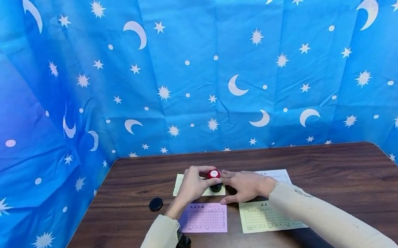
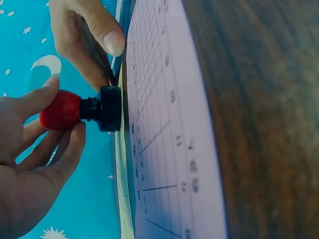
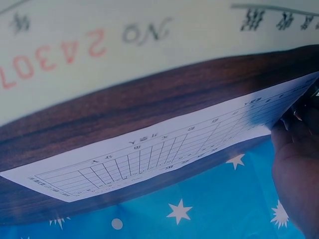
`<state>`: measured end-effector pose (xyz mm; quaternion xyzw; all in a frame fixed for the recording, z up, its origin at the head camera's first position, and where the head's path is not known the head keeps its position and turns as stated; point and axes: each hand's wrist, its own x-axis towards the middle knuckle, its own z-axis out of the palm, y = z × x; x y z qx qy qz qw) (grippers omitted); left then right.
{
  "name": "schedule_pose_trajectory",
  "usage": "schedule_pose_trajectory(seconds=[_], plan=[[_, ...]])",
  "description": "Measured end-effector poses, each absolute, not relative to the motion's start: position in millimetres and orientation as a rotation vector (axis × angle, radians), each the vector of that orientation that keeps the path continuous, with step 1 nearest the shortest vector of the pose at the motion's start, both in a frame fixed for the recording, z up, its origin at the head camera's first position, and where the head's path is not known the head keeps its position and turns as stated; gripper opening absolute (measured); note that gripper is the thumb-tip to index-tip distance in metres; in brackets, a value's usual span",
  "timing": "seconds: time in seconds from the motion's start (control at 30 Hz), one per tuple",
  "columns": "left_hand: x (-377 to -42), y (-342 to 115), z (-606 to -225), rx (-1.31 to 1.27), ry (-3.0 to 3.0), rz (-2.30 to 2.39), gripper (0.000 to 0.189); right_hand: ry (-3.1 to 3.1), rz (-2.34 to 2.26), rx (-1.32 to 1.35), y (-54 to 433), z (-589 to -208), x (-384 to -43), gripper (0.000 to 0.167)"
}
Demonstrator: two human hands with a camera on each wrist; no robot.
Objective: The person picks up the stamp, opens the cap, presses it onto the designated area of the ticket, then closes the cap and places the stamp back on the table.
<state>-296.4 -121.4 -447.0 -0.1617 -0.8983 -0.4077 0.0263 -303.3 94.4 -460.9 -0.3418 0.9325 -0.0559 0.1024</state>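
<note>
My left hand (image 1: 192, 185) grips a stamp (image 2: 62, 110) by its round red knob. In the left wrist view its black base stands upright against a pale yellow slip (image 1: 180, 181), the back-left sheet; its underside is hidden. The right hand (image 1: 246, 184) lies with fingers extended toward the stamp, fingertips close beside it, the thumb spread toward a pink form (image 1: 207, 220). Part of a white form (image 1: 283, 175) shows behind the right hand, and another yellow form (image 1: 262, 222) lies under the right forearm. The right wrist view shows that hand (image 3: 298, 164) only at its edge.
A round black lid (image 1: 155, 204) lies on the dark wooden table (image 1: 113, 222), left of the papers. Behind the table hangs a blue cloth (image 1: 197, 111) with white moons and stars. A black camera (image 1: 183, 243) is strapped at the left wrist.
</note>
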Motion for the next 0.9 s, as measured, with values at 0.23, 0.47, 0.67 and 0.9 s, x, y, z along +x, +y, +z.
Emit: schedule_pose_trajectory(seconds=[0.23,0.47,0.67,0.9], plan=[[-299,-123,-447,-0.53,-2.795,-1.205,0.033,2.753,-0.161,-0.996,93,-461,-304,0.092],[-299,-122,-447,-0.549,-2.781,-1.205,0.031,2.76,-0.164,-0.986,95,-462,-303,0.094],[-300,-120,-444,-0.576,-2.795,-1.171,0.028,2.766,-0.168,-0.981,96,-461,-303,0.095],[-303,-121,-437,-0.593,-2.874,-1.075,0.026,2.758,-0.178,-0.982,92,-460,-304,0.095]])
